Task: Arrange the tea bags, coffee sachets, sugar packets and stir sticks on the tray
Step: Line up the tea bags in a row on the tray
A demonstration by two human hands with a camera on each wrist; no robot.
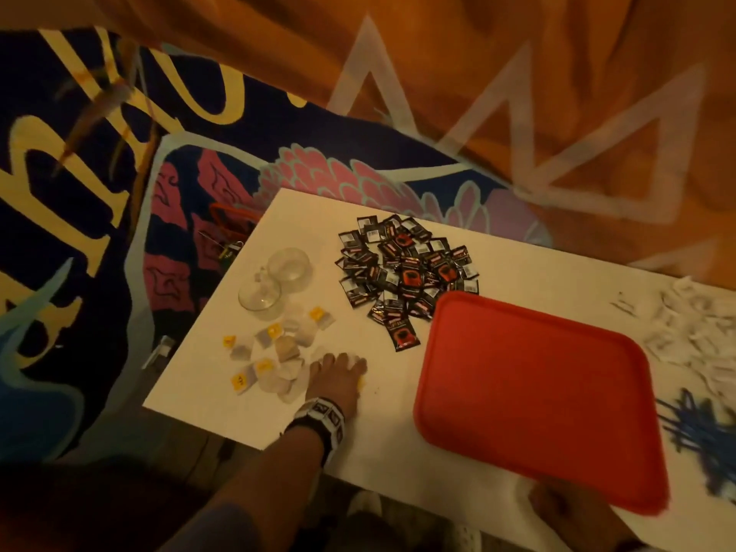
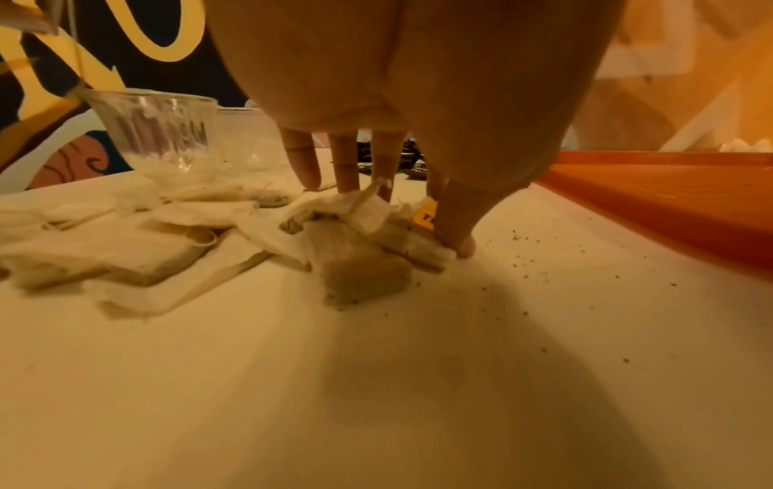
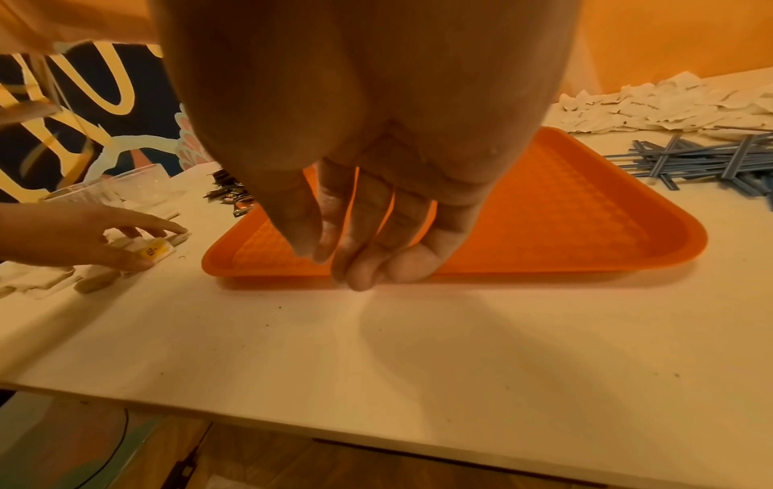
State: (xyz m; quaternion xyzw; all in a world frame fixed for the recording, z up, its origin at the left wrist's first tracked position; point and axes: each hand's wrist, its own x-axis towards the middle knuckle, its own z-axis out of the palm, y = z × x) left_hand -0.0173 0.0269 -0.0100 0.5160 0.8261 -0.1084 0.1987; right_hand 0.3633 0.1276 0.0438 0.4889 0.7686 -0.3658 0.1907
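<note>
An orange-red tray [image 1: 537,392] [image 3: 564,215] lies bare on the white table [image 1: 378,428]. Tea bags [image 1: 275,352] [image 2: 146,244] with yellow tags are scattered to its left. My left hand [image 1: 338,368] [image 2: 397,215] is down on them, thumb and fingers pinching a bunched few at the pile's right edge. Black and red coffee sachets [image 1: 406,272] are heaped behind the tray. White sugar packets [image 1: 693,336] [image 3: 669,106] and blue stir sticks [image 1: 705,436] [image 3: 711,158] lie to its right. My right hand [image 1: 557,507] [image 3: 351,264] hangs relaxed at the tray's near rim, holding nothing.
Two clear glass cups [image 1: 261,294] [image 2: 159,139] stand behind the tea bags near the table's left edge. Tea dust specks the table beside the tray. Orange cloth hangs behind the table, and a patterned dark rug covers the floor at the left.
</note>
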